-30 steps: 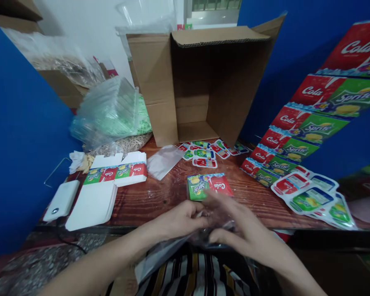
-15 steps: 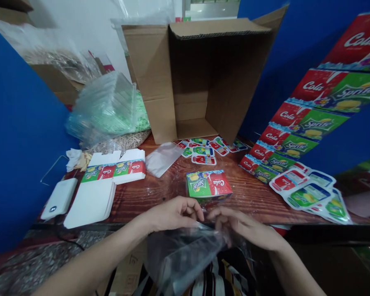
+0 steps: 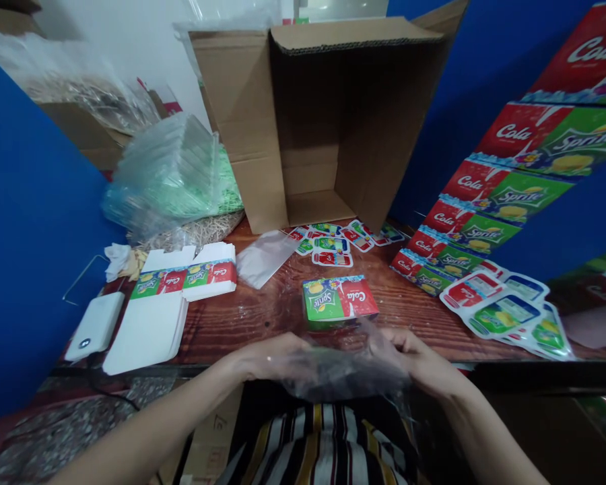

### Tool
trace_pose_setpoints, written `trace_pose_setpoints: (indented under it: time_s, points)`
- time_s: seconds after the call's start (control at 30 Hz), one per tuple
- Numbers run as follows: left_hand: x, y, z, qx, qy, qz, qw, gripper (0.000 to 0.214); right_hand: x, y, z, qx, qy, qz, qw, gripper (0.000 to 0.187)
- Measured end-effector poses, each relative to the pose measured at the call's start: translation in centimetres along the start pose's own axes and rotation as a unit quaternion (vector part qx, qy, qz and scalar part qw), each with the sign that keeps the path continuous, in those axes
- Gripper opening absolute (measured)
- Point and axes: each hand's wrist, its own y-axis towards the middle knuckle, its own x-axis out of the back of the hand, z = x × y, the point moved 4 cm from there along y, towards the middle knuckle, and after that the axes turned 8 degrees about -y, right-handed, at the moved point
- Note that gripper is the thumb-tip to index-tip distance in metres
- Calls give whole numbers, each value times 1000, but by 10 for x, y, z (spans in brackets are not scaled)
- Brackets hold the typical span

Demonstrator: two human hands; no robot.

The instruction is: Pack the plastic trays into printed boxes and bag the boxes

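While the right fingers (image 3: 398, 338) pinch the clear bag (image 3: 346, 375), its blurred film veils the left fingers (image 3: 293, 358), their grip unclear

Clear plastic film (image 3: 341, 370) spans both hands (image 3: 277, 357) (image 3: 421, 364) beside a red-and-green box (image 3: 337, 300).

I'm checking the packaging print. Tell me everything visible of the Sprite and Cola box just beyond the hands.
The box looks like printed card: green with Sprite lettering on the left, red with Cola lettering on the right, blue trim along its far edge. It lies, apparently closed, on the wooden table, its near side in shadow. The clear plastic between the left hand and right hand is just nearer; blur hides whether it touches the box.
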Motion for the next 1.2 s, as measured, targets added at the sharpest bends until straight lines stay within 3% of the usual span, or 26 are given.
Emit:
trace_pose_setpoints:
  time_s: [0.17, 0.33, 0.5, 0.67, 0.9, 1.2]
  points:
    - [17, -1, -19, -87, -71, -145, 983, 30, 18, 7, 12, -17, 31, -126, 991, 42]
    - [33, 15, -44, -125, -145, -296, 936, 31, 44, 34, 29, 45, 14, -263, 964, 40]
    - [48, 39, -47, -160, -191, -393, 885, 27, 58, 72, 30, 97, -4, -280, 955, 29]
    - [54, 50, -46, -174, -204, -438, 858, 24, 56, 90, 28, 86, 33, -259, 961, 28]
    - [54, 49, -52, -171, -203, -454, 851, 20, 54, 95, 27, 13, 65, -243, 968, 36]
    - [66, 62, -39, -59, -308, -456, 833, 23, 57, 105, 21, -8, 78, -212, 974, 37]
